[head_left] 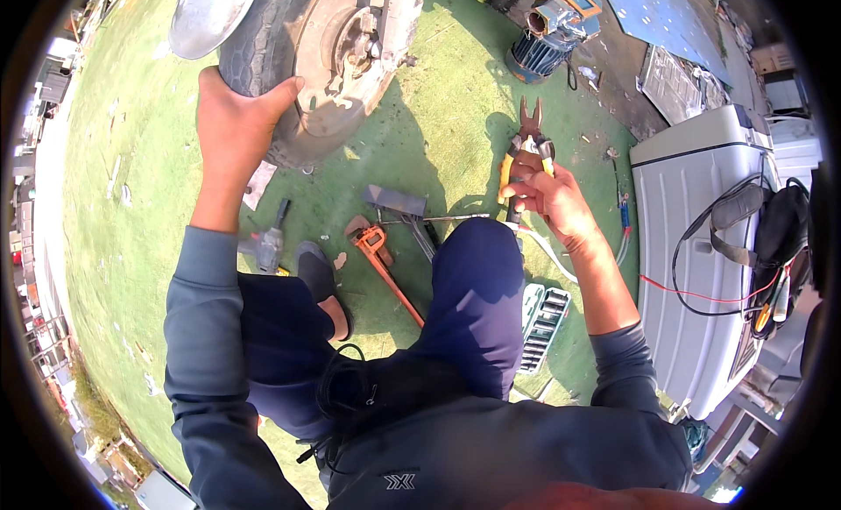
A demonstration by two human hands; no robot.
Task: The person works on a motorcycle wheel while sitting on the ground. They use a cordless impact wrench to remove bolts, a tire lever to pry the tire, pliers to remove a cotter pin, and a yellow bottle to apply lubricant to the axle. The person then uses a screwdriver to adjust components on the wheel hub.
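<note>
My left hand (pixel 235 116) grips the near edge of a worn, dusty tyre (pixel 256 59). Its thumb lies over the side facing the rusty wheel hub (pixel 355 41), and its other fingers are hidden behind the tread. Off to the right, my right hand (pixel 554 199) holds a pair of pliers (pixel 530 142) by yellow-and-black handles. The jaws point away from me and stand slightly apart, with nothing between them. Between my arms, an orange pipe wrench (pixel 385 266) lies on the green ground, next to a grey block-like tool (pixel 396 201) with metal rods.
A grey power tool (pixel 267 244) lies by my left shoe. Beside my right knee is an open socket set (pixel 545 330). A blue electric motor (pixel 539 53) stands at far right, and a large white appliance (pixel 688 186) with cables on it stands at right. A metal dish (pixel 208 17) is beside the tyre.
</note>
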